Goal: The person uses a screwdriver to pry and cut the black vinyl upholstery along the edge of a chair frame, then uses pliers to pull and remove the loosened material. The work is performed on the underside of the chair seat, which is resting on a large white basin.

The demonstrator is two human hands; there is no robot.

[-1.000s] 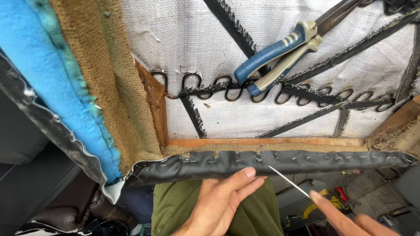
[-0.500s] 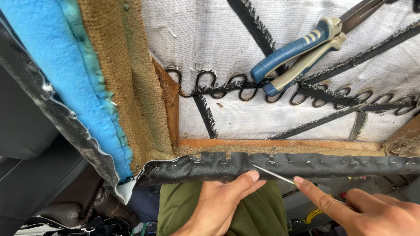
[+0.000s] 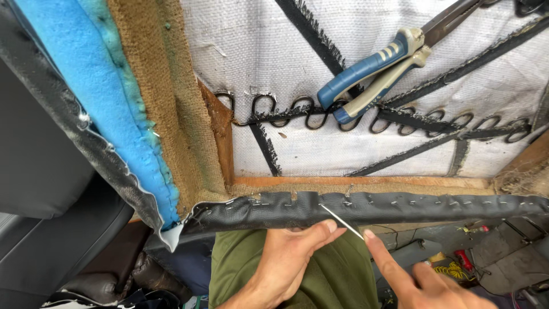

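A black leather strip [image 3: 400, 207] is stapled along the lower wooden rail [image 3: 354, 182] of an upturned seat frame. My left hand [image 3: 286, 257] rests just under the strip, with thumb and forefinger touching its lower edge. My right hand [image 3: 414, 280] comes in from the lower right with the forefinger stretched out along a thin metal pick [image 3: 342, 221]. The pick's tip touches the strip at a staple, right beside my left fingertip.
Blue-handled pliers [image 3: 372, 71] lie on the white webbing [image 3: 343, 149], across a zigzag spring [image 3: 297, 111]. Blue foam [image 3: 97, 97] and brown burlap [image 3: 166, 97] run down the left side. A dark seat [image 3: 51, 189] sits at far left. Small tools lie on the floor [image 3: 457, 257].
My right hand has brought the pick up and left until its tip meets the black strip. My left fingers have moved up to the strip's edge, and the view has drifted.
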